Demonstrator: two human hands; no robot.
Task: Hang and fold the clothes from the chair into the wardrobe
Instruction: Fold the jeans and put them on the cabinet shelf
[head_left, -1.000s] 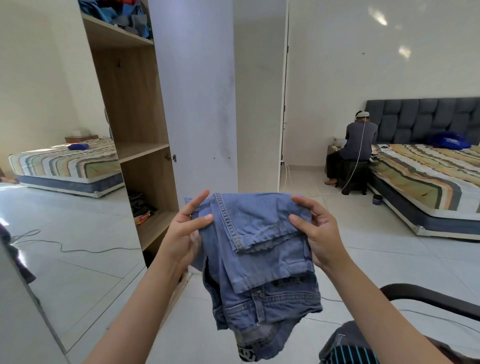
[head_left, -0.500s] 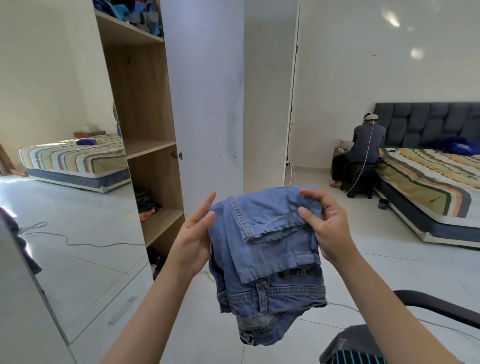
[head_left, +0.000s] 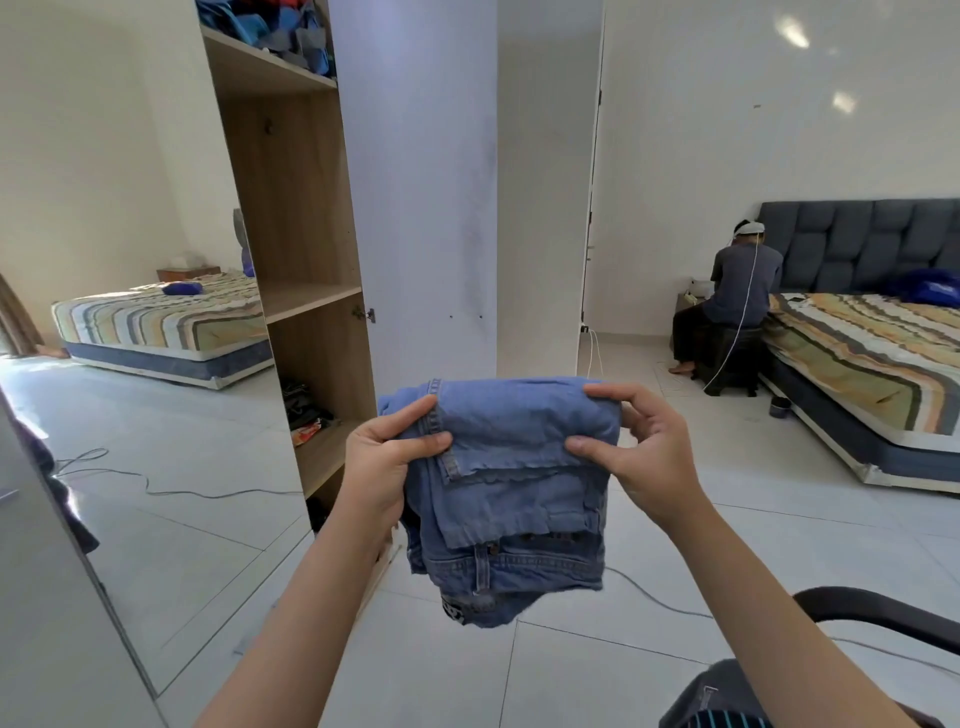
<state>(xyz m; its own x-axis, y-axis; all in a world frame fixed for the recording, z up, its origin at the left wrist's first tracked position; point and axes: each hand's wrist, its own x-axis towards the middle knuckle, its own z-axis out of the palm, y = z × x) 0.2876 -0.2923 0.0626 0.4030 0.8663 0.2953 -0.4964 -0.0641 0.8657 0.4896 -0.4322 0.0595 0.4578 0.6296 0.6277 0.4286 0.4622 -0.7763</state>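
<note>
Holding a folded pair of blue jeans (head_left: 511, 488) up in the air, the person stands just in front of the open wardrobe (head_left: 298, 218), which serves as the landmark here. The left hand (head_left: 382, 462) grips the left edge of the jeans, thumb across the front and fingers curled behind the fabric. The right hand (head_left: 639, 452) pinches the right edge, its fingers bent over the top fold and the thumb pressing on the front. The jeans hang between the two hands, waistband at the bottom, level with the wardrobe's lower shelves and just right of them. On the wardrobe's top shelf lies a heap of blue clothes (head_left: 270, 31); a few dark items sit on a low shelf. The white wardrobe door (head_left: 415, 182) stands open behind the jeans. Below and right of the wardrobe, the black arm of a chair (head_left: 878, 618) shows at the corner, with dark clothing on its seat. Far right of the wardrobe, a seated person (head_left: 737, 301) faces away beside a striped bed (head_left: 872, 364).
</note>
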